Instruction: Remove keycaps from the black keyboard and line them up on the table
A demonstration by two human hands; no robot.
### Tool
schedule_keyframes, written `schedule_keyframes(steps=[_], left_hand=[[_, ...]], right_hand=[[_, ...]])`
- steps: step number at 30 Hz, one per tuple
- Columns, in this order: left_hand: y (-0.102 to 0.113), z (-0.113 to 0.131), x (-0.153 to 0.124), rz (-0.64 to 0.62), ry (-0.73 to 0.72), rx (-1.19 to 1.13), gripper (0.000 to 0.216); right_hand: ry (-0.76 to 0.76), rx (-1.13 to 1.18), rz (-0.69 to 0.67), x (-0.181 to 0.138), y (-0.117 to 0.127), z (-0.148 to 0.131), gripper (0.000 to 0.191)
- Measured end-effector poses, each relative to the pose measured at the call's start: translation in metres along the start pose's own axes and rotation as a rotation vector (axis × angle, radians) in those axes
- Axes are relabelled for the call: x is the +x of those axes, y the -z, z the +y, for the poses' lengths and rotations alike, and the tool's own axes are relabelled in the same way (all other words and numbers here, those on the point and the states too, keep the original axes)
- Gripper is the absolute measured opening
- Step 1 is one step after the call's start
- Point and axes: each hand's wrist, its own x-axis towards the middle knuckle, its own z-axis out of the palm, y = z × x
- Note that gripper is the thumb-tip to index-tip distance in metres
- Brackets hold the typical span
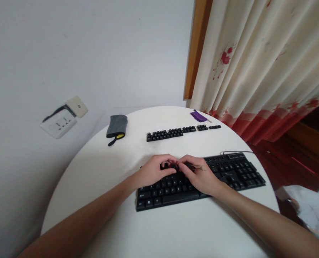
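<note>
A black keyboard (175, 197) lies slightly askew on a round white table (159, 236). Over its upper left part, my left hand (155, 170) is curled, thumb and fingers closing in at the fingertips; whatever they hold is hidden. My right hand (199, 175) meets it there, pinching a thin dark tool (193, 167) with a wire-like end, too small to name surely. The two hands' fingertips almost touch above the keys. Behind the keyboard, loose black keycaps (164, 134) are lined up in rows and small groups.
A grey pouch (117, 125) with a strap loop sits at the table's back left. Near the back right edge lies a folded purple cloth (198, 116). The keyboard's cable (237, 151) curves behind it. Wall, curtain (245, 71) and a white plastic bag (307, 208) surround the table.
</note>
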Motion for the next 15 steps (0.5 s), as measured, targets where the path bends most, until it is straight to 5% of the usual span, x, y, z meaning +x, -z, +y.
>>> schedule_keyframes(steps=[10,15], left_hand=[[-0.0019,-0.001,0.0022,0.13,-0.159,0.02,0.019],[-0.0026,-0.0054,0.0031,0.177,-0.057,-0.036,0.021]], right_hand=[[-0.061,-0.046,0.039,0.0009,0.0034,0.0031,0.018],[-0.044,-0.123,0.208,0.0032,0.0088,0.0044,0.032]])
